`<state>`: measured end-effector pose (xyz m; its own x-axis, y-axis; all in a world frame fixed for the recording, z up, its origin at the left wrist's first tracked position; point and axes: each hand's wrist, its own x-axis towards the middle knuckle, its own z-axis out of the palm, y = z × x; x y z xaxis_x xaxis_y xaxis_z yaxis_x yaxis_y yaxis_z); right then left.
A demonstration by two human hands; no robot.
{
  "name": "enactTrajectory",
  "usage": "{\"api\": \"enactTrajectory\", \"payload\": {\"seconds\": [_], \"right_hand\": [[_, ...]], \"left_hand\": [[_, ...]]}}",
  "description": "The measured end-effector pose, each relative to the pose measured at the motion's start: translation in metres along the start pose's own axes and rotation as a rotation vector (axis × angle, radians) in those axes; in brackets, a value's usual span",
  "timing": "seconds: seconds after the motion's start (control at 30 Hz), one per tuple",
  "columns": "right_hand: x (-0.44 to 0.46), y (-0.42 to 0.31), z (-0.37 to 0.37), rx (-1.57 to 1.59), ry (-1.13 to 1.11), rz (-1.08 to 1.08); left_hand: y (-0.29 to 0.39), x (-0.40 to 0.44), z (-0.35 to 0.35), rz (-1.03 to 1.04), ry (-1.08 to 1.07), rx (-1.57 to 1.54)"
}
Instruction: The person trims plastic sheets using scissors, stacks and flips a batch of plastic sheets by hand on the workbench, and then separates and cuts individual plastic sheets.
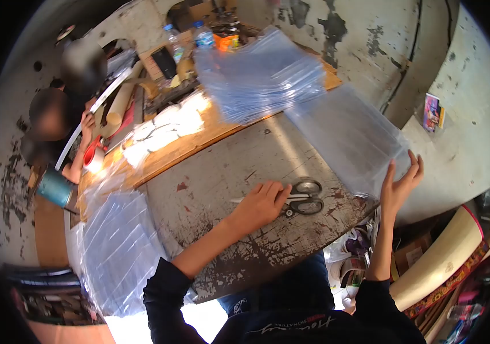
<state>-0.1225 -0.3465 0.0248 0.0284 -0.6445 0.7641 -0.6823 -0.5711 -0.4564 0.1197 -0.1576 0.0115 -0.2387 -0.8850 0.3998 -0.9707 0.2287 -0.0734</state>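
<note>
My left hand (261, 205) rests over the blades of a pair of scissors (307, 198) lying on the worn grey table (210, 163); the dark handles show to its right, and its fingertips are bent down near them. My right hand (401, 182) touches the edge of a clear plastic sheet (354, 137) at the table's right side, thumb and fingers spread around its corner. Behind that sheet lies a tall stack of clear plastic sheets (262, 74). Another pile of plastic sheets (121, 246) lies at the table's left end.
Along the far side runs a wooden board (184, 142) with a white bundle (167, 127) and a red tape roll (94, 156). Two bottles (203, 35) stand at the back. Another person's arm (82, 146) is at the left. A large roll (442, 258) leans at the right.
</note>
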Motion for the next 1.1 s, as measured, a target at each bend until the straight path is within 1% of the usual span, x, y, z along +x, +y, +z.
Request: {"api": "enactTrajectory", "payload": {"seconds": [0.03, 0.07, 0.1, 0.17, 0.2, 0.27, 0.3, 0.37, 0.4, 0.43, 0.5, 0.57, 0.6, 0.67, 0.7, 0.77, 0.8, 0.83, 0.87, 0.93, 0.97, 1.03, 1.07, 1.1], "right_hand": [[-0.002, -0.031, -0.016, 0.170, -0.130, -0.156], [-0.008, -0.056, -0.026, 0.333, -0.393, -0.273], [-0.018, -0.078, -0.034, 0.489, -0.657, -0.388], [-0.043, -0.111, -0.041, 0.312, -0.969, -0.459], [-0.054, -0.111, -0.039, 0.322, -0.981, -0.472], [-0.077, -0.112, -0.029, 0.163, -1.021, -0.611], [-0.082, -0.114, -0.029, 0.176, -1.036, -0.628], [-0.088, -0.112, -0.026, 0.118, -0.939, -0.588], [-0.090, -0.108, -0.025, 0.087, -0.882, -0.556], [-0.090, -0.103, -0.025, 0.090, -0.890, -0.562], [-0.087, -0.092, -0.025, 0.064, -0.753, -0.397], [-0.081, -0.086, -0.027, 0.026, -0.605, -0.318], [-0.075, -0.084, -0.029, -0.035, -0.552, -0.336], [-0.068, -0.080, -0.032, -0.147, -0.470, -0.353], [-0.065, -0.078, -0.030, -0.197, -0.432, -0.353], [-0.057, -0.066, -0.024, -0.151, -0.367, -0.352], [-0.056, -0.062, -0.019, -0.186, -0.336, -0.316], [-0.055, -0.058, -0.015, -0.225, -0.304, -0.280], [-0.055, -0.054, -0.012, -0.219, -0.307, -0.293], [-0.060, -0.048, -0.007, -0.318, -0.327, -0.204], [-0.063, -0.051, -0.007, -0.323, -0.336, -0.213], [-0.075, -0.066, -0.013, -0.232, -0.366, -0.306], [-0.081, -0.073, -0.016, -0.129, -0.387, -0.346], [-0.083, -0.076, -0.016, -0.131, -0.389, -0.345]], "left_hand": [[0.000, -0.005, -0.002, 0.065, 0.005, 0.004], [0.000, -0.009, -0.004, 0.135, 0.007, 0.008], [0.003, -0.011, -0.009, 0.113, 0.001, 0.017], [0.011, -0.014, -0.016, 0.178, 0.028, 0.064], [0.014, -0.017, -0.016, 0.159, 0.024, 0.067], [0.019, -0.029, -0.018, 0.088, -0.023, 0.145], [0.022, -0.038, -0.022, 0.063, -0.030, 0.147], [0.028, -0.054, -0.044, -0.069, -0.092, 0.191], [0.032, -0.067, -0.057, -0.148, -0.161, 0.197], [0.038, -0.084, -0.073, -0.225, -0.229, 0.201], [0.050, -0.120, -0.105, -0.470, -0.294, 0.118], [0.064, -0.156, -0.134, -0.786, -0.393, 0.224], [0.067, -0.178, -0.138, -0.802, -0.404, 0.223], [0.075, -0.220, -0.137, -1.102, -0.370, 0.424], [0.080, -0.231, -0.132, -1.127, -0.379, 0.431], [0.087, -0.248, -0.123, -1.211, -0.247, 0.319], [0.090, -0.246, -0.118, -1.219, -0.207, 0.398], [0.091, -0.245, -0.114, -1.237, -0.207, 0.399], [0.091, -0.244, -0.111, -1.260, -0.154, 0.432], [0.087, -0.242, -0.107, -1.294, -0.032, 0.485], [0.082, -0.243, -0.105, -1.303, -0.038, 0.475], [0.075, -0.250, -0.105, -1.344, 0.155, 0.326], [0.073, -0.253, -0.104, -1.296, 0.200, 0.363], [0.074, -0.253, -0.104, -1.296, 0.198, 0.361]]}}
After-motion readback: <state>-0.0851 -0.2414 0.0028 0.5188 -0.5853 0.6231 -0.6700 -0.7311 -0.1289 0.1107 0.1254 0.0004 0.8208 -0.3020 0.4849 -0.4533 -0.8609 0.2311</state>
